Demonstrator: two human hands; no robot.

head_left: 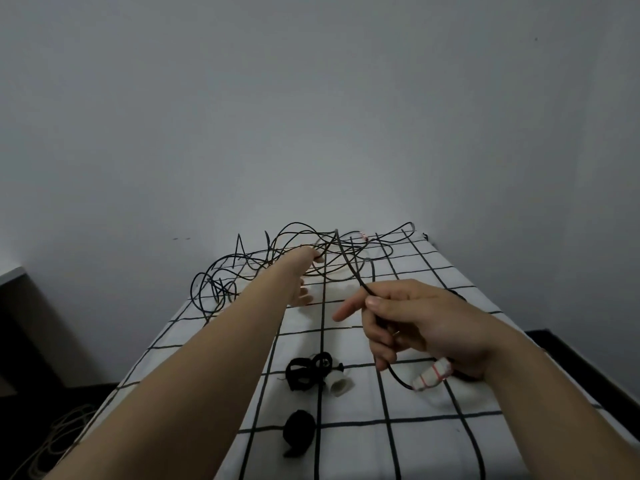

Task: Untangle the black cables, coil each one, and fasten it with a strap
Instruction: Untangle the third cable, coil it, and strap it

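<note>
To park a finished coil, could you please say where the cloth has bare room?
Free: the near edge of the checked cloth right of the strap roll, and the strip between the straps and the left hand. Crowded: the far end under the cable tangle.

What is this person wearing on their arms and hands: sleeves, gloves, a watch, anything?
Nothing that shows. The left forearm and right forearm are bare as far as the frame reaches, no sleeve edge in view. The left hand and right hand have no gloves, and neither wrist carries a watch or band.
</note>
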